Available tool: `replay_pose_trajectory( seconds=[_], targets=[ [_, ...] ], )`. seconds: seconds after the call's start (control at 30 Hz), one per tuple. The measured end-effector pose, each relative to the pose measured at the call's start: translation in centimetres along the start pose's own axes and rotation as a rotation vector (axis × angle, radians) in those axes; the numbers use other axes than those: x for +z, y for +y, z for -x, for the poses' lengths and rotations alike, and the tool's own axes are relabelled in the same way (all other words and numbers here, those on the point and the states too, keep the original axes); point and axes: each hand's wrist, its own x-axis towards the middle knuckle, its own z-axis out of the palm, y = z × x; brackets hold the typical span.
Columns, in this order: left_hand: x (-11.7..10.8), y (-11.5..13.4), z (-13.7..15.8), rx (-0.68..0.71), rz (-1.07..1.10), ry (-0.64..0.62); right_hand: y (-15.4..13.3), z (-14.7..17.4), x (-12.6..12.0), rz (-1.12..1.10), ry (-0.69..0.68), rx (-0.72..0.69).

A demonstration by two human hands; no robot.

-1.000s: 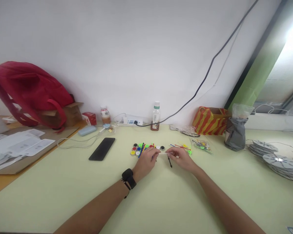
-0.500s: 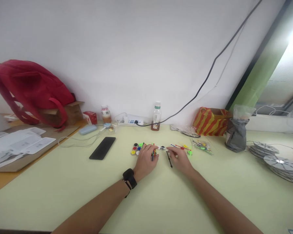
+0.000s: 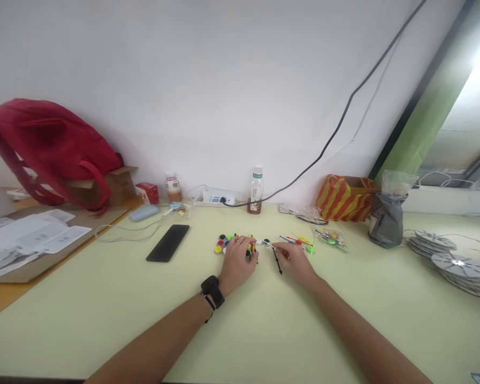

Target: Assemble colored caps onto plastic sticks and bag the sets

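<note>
My left hand [image 3: 239, 261], with a dark watch on its wrist, is closed around a bunch of small coloured plastic pieces [image 3: 250, 249]; yellow, red, blue and black show between thumb and fingers. My right hand [image 3: 296, 261] is to the right of it, thumb and forefinger pinched together. Whatever is in that pinch is too small to name. A black arrow-shaped piece [image 3: 278, 261] slants down beside the right fingers. Small round coloured pieces [image 3: 218, 249] lie left of and behind my left hand. Red and blue arrow pieces [image 3: 300, 241] lie behind the right hand.
A black phone [image 3: 168, 243] lies to the left. Behind stand a drink bottle [image 3: 256, 192] and a power strip [image 3: 216, 198]. A clear bag of coloured parts [image 3: 331, 239], a striped bag [image 3: 346, 200], a grey bag [image 3: 387, 221] and stacked grey discs [image 3: 462, 269] are on the right.
The left thumb and fingers have shifted slightly around the coloured pieces, showing more yellow and black. My right hand has barely moved and keeps its pinch.
</note>
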Motion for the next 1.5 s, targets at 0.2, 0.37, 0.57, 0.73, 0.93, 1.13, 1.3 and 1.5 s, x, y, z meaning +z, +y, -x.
replay_pose_trajectory(
  seconds=[0.2,0.37,0.57,0.73,0.93,1.13,1.3,1.5],
  targets=[
    [-0.1,0.2,-0.1,-0.010,-0.013,-0.011,-0.7,0.0,-0.1,0.047,0.003,-0.060],
    [0.0,0.2,-0.1,-0.028,-0.031,-0.016,-1.0,0.0,-0.1,0.065,0.014,-0.070],
    [0.1,0.0,-0.1,-0.025,-0.040,-0.021,-0.9,0.0,0.0,0.089,-0.010,-0.074],
    [0.1,0.0,-0.1,-0.038,-0.041,-0.022,-1.1,0.0,-0.5,0.179,0.020,-0.061],
    [-0.1,0.6,0.3,0.029,-0.017,-0.085,-1.2,-0.1,-1.8,0.208,0.099,-0.063],
    [-0.2,0.8,0.9,0.142,-0.031,-0.231,-1.3,-0.3,-2.3,0.114,0.140,-0.061],
    [0.0,0.4,1.2,0.188,-0.096,-0.284,-1.2,-0.5,-2.6,-0.013,0.241,0.005],
    [-0.6,1.4,0.8,0.209,0.014,-0.318,-1.5,-0.7,-3.2,-0.228,0.290,0.104]
  ],
)
